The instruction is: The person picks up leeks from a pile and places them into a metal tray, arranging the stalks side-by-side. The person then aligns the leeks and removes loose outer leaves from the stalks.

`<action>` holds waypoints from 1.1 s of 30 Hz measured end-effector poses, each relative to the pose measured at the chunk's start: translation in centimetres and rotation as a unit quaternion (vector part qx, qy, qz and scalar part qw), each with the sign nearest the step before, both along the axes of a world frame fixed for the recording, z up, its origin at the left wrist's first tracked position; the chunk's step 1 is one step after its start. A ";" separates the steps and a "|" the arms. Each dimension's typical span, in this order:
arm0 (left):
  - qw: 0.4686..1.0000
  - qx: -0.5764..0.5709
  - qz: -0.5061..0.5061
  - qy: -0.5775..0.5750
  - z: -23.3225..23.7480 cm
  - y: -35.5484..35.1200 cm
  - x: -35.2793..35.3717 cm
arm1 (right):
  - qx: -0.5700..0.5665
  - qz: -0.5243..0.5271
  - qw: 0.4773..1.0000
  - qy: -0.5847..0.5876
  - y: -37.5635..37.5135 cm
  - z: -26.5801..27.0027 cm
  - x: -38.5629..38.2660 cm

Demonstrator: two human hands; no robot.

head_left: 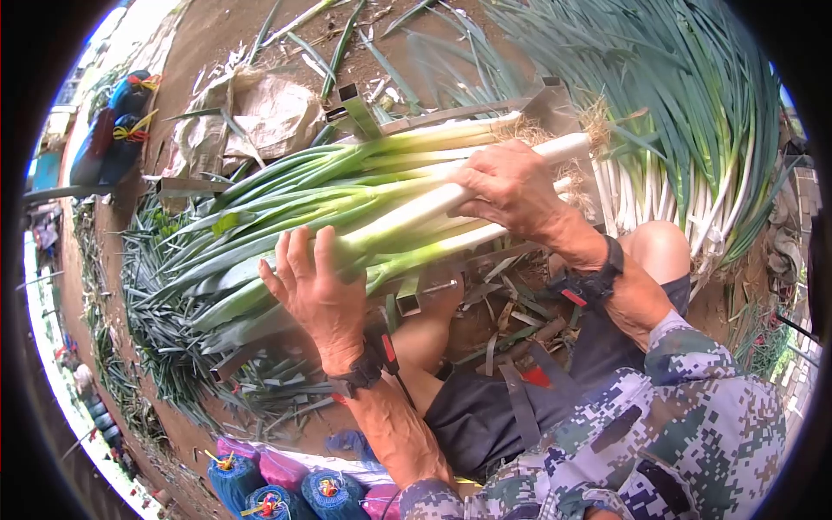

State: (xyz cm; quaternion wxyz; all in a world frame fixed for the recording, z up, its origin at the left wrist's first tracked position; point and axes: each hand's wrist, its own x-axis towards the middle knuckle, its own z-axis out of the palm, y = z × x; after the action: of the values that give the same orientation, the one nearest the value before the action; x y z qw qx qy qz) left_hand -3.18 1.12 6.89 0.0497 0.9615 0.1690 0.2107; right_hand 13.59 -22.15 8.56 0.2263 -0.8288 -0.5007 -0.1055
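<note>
We see a bunch of leeks lying across a metal frame above our knees. Our left hand rests flat and open on the green leaves. Our right hand grips the white stalks

Dirt ground with a metal rack of leeks.
A bundle of leeks lies lengthwise in the rack, roots to the right. A bigger heap of leeks lies on the ground just beside the rack's right end. Cut leaves litter the dirt left of and under the rack. A crumpled sack lies behind it, and blue spools sit at the lower edge.
</note>
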 end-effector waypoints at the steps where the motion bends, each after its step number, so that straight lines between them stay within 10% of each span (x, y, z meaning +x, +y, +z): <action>1: 1.000 0.014 0.009 -0.019 0.4 -0.2 0.2 | 0.012 0.001 1.000 -0.008 0.1 0.3 0.4; 12: 0.996 0.076 -0.022 -0.035 4.9 1.8 8.4 | 0.096 -0.072 0.993 0.023 1.6 -2.5 6.4; 18: 0.972 -0.062 -0.026 0.227 -8.8 4.2 13.1 | -0.104 -0.195 0.967 0.126 0.7 -14.9 9.7; 33: 0.998 0.006 0.033 0.047 -7.5 2.7 12.4 | 0.053 -0.091 0.991 0.078 2.4 -13.3 10.6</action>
State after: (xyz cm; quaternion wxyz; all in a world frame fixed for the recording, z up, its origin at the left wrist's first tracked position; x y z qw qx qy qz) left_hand 9.22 3.81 -0.61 0.0285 0.9645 0.2015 0.1680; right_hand 24.18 -19.73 -4.72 0.2975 -0.8636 -0.3978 -0.0869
